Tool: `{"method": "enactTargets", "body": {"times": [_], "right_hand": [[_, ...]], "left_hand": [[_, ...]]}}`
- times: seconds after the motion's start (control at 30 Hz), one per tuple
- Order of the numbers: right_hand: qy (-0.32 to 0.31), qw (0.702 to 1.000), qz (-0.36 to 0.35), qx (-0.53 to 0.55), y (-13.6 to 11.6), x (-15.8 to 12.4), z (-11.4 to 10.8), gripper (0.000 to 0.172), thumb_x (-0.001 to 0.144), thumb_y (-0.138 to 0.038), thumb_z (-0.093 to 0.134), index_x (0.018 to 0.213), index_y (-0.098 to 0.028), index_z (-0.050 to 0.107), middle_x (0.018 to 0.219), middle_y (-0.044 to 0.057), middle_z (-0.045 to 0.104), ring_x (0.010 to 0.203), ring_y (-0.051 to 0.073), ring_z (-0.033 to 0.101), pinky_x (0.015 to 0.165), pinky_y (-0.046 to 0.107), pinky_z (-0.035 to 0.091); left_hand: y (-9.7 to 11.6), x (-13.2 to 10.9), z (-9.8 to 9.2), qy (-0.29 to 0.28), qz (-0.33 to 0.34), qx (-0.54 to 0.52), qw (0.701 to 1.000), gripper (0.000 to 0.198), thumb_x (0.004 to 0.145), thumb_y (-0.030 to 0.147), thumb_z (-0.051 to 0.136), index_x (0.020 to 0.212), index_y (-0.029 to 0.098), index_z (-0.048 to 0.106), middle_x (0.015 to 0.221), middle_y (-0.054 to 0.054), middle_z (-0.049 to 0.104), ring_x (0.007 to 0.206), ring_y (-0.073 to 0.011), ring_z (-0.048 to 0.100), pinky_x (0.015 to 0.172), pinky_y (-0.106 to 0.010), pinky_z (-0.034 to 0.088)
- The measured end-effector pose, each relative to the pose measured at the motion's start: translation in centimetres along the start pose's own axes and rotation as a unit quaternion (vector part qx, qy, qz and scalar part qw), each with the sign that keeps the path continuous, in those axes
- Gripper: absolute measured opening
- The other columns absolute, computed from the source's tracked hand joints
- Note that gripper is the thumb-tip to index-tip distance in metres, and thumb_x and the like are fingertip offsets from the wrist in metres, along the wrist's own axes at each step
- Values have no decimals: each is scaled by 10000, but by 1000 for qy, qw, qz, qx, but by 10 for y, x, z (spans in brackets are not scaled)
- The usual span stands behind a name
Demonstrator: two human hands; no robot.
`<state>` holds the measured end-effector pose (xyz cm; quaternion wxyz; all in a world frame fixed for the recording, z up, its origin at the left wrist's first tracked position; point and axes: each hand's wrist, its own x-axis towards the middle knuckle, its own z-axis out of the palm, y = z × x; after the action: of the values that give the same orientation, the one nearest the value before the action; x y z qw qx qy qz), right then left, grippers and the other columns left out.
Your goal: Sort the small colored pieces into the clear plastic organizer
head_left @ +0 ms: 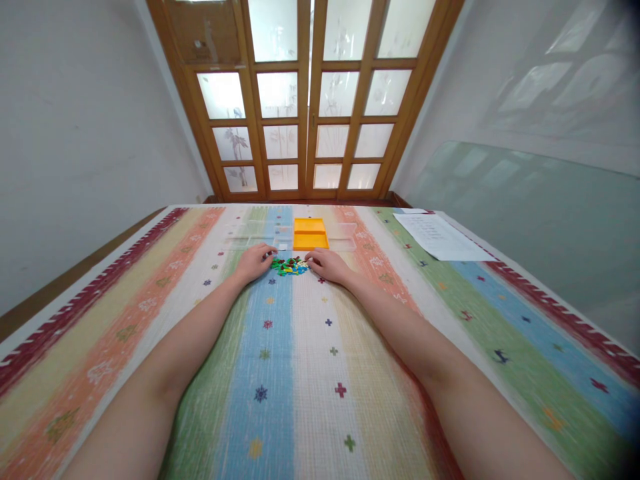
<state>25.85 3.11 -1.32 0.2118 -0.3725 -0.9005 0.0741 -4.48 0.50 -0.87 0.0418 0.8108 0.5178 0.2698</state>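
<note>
Both my arms stretch out over a striped, many-coloured cloth [300, 373]. A small heap of tiny green, blue, yellow and red pieces [289, 267] lies between my hands. My left hand [255, 260] rests at the heap's left edge, fingers curled toward it. My right hand [326, 263] sits at the heap's right edge, fingertips pinched at the pieces. What the fingers hold, if anything, is too small to make out. Just beyond the heap stands an orange tray [310, 235] inside a clear compartment box [345, 237].
A white printed sheet [440, 237] lies at the far right of the cloth. A glass pane [525, 220] leans along the right wall. Wooden glazed doors [305, 100] close off the far end. Bare floor shows past the left edge.
</note>
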Motion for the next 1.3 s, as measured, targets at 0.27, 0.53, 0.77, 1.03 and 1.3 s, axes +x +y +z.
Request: {"method": "enactTargets", "body": {"times": [0.27,0.53,0.77,1.03,1.3], "right_hand": [[-4,1000,4,0,-2,0,-2,225,1016,-279,543,1142,-219,720,1052,64,711,969,186,630,838,259,413],[-6,1000,6,1,-2,0,-2,223,1007,-269,555,1144,-222,724,1054,68,713,969,191,631,832,267,418],[-8,1000,7,2,-2,0,-2,218,1004,-265,557,1138,-220,723,1057,67,710,973,190,628,844,262,422],[0,1000,2,9,-1,0,-1,214,1005,-261,558,1135,-218,723,1057,66,712,971,187,630,849,261,422],[0,1000,6,3,0,0,0,212,995,-258,566,1130,-225,725,1036,59,713,959,188,637,829,259,426]], "left_hand": [[-11,0,-8,-71,41,-26,996,350,859,239,568,1162,227,743,1032,-48,687,898,-197,631,883,-337,505],[-16,1,-4,-59,34,-23,997,322,858,263,580,1126,234,758,1013,-55,678,889,-201,626,869,-342,508],[-19,0,-4,-46,14,-4,999,208,865,302,609,985,221,759,945,-55,656,871,-205,616,824,-338,502],[-16,0,-5,-46,20,-12,999,159,880,317,606,890,209,723,916,-53,640,860,-203,604,815,-339,492],[1,-1,-10,-73,62,-24,995,152,886,339,607,870,213,690,921,-49,641,865,-200,606,823,-334,496]]}}
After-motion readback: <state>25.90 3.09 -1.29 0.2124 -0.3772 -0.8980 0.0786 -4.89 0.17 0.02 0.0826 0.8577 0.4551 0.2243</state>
